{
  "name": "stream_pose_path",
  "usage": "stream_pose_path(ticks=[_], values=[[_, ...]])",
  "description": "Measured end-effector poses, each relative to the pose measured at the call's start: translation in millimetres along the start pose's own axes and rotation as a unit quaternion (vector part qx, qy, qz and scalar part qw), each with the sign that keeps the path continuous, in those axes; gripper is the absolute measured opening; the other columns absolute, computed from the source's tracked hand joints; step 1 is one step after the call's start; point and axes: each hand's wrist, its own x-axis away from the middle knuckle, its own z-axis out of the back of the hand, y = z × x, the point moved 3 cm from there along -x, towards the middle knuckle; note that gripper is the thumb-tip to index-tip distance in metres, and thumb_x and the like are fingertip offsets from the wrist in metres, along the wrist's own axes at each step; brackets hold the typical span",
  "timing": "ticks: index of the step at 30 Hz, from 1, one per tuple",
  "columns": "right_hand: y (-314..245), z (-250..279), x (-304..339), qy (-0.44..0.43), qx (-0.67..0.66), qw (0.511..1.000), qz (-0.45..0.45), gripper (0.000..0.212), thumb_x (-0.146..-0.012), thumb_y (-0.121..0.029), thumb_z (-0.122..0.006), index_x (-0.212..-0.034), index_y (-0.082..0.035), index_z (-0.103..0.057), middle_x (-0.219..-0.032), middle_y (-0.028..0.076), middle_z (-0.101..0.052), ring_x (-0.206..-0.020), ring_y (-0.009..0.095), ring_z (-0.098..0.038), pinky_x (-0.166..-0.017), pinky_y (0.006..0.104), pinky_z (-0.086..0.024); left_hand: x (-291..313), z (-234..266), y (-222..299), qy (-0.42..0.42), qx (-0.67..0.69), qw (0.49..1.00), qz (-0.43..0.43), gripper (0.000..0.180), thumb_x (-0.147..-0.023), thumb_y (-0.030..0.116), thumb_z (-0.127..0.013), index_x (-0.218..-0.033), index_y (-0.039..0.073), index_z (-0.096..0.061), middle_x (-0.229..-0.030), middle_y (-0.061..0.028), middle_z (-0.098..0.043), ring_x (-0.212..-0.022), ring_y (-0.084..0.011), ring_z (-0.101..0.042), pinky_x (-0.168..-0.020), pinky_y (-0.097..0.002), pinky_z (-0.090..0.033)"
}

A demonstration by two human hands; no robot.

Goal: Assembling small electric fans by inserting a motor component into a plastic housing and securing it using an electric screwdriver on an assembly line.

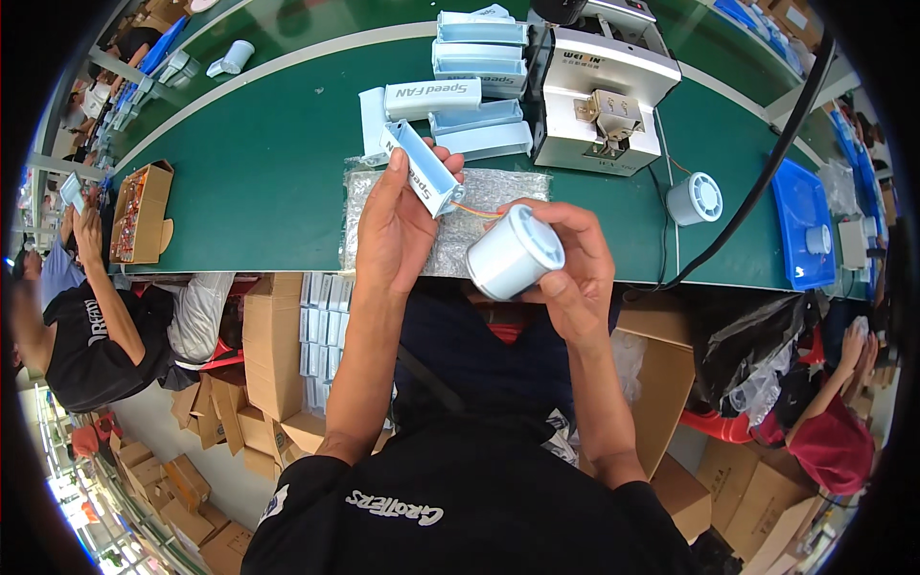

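Note:
My left hand (398, 225) holds a light-blue, trough-shaped plastic handle shell (426, 172) tilted over the bench, its hollow side showing. Closed round a pale-blue cylindrical fan housing (508, 259) is my right hand (580, 259), with the thumb at its slotted end. Thin red and yellow wires (474, 211) run between the shell's near end and the housing. Beneath both hands lies a sheet of bubble wrap (364, 216) on the green bench. Further handle shells (479, 67) are stacked just beyond, one lying with its printed outer side up (431, 99).
A silver-and-black bench machine (604, 86) stands behind my right hand. To its right are another fan housing (704, 198), a black cable (776, 177) and a blue tray (803, 206). A cardboard box of small parts (144, 211) sits at left. Co-workers sit on both sides.

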Motion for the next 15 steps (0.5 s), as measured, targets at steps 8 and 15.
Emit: stream_pose_path(ticks=[8, 15], values=[[1, 0, -3, -0.009, 0.002, 1.000, 0.017, 0.057, -0.093, -0.013, -0.074, -0.141, 0.002, -0.048, -0.141, 0.023, -0.057, -0.130, 0.029, -0.059, -0.113, 0.0422, -0.045, 0, -4, 0, -0.007, 0.001, 1.000, -0.008, 0.044, -0.109, 0.032, -0.057, -0.134, -0.004, -0.054, -0.123, -0.0193, -0.068, -0.121, -0.0316, -0.067, -0.109, -0.0458, -0.053], [-19, -3, -12, -0.085, 0.339, 0.933, 0.087, 0.074, -0.073, -0.001, -0.090, -0.138, -0.003, -0.054, -0.141, 0.019, -0.061, -0.131, 0.030, -0.060, -0.110, 0.0427, -0.046, -5, -32, 4, -0.058, -0.060, 0.996, -0.007, 0.049, -0.102, 0.020, -0.066, -0.141, -0.004, -0.049, -0.125, -0.0186, -0.063, -0.120, -0.0323, -0.066, -0.108, -0.0433, -0.054]])
